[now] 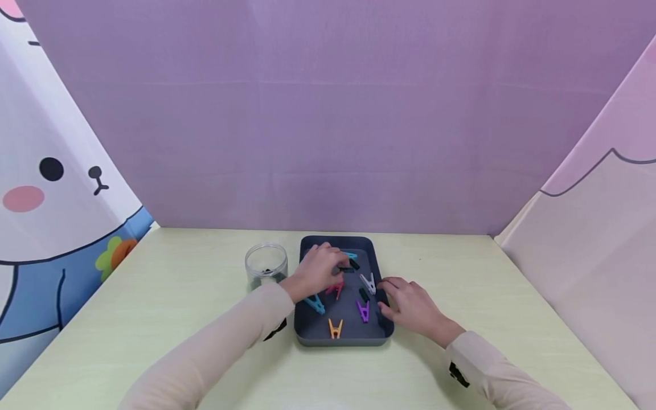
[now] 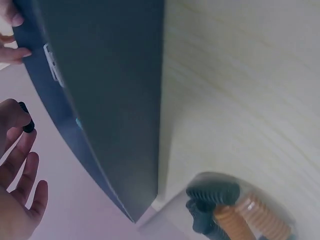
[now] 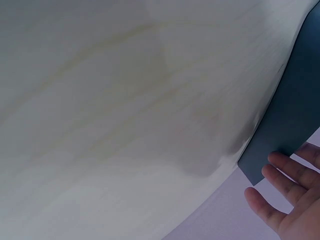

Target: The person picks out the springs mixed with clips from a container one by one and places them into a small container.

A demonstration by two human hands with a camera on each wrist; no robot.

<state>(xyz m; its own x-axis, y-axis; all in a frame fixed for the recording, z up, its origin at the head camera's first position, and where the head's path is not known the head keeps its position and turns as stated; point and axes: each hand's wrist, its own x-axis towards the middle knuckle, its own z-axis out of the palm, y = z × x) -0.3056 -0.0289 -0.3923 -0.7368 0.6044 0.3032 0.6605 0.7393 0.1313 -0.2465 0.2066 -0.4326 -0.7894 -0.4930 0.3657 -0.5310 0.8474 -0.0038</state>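
My left hand (image 1: 322, 269) reaches over the dark grey tray (image 1: 340, 341) and pinches a small dark ribbed peg (image 2: 27, 117) between thumb and forefinger. Under and around this hand lie a red clothespin (image 1: 335, 289), a blue clothespin (image 1: 315, 304) and another blue one (image 1: 351, 255), partly hidden. At the tray's right side, my right hand (image 1: 412, 304) rests its extended fingers (image 3: 287, 167) against the rim. Closest to it are a white clothespin (image 1: 368, 283), a purple clothespin (image 1: 363, 311) and another dark peg (image 1: 364, 294). An orange clothespin (image 1: 335, 328) sits near the tray's front.
Left of the tray stands a clear round jar (image 1: 266, 259), beside my left forearm. Inside it are several ribbed pegs (image 2: 231, 222), dark green, orange and tan. The pale wooden table (image 1: 205, 273) ends at a purple cloth wall (image 1: 328, 142) behind.
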